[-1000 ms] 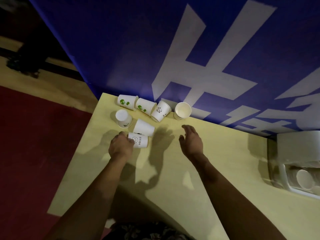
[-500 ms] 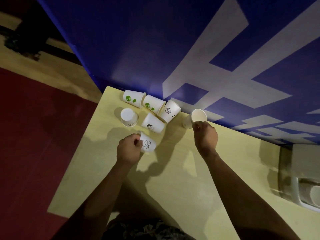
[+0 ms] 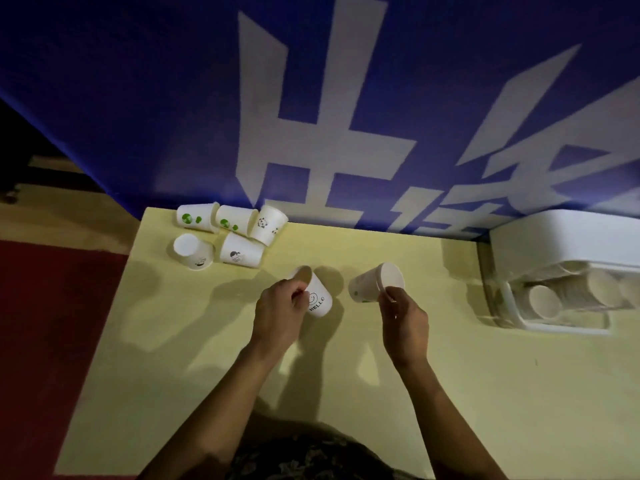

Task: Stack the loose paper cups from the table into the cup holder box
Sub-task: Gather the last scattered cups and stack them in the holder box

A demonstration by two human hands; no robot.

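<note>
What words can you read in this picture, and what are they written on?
"HELLO", under a smiley face, on the paper cup that the left hand holds.
Big white characters on the blue banner: cut off by the picture's edges, not readable.
The other cups carry only pictures: green dots, a panda, a small figure. No words show on them.

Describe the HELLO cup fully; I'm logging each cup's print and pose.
The HELLO cup is a white paper cup printed with a black smiley face above the word HELLO. The left hand pinches it at the rim, tilted, mouth pointing up and away toward the wall, base toward the person. It sits over the yellow table near the middle; whether it touches the table cannot be told.
</note>
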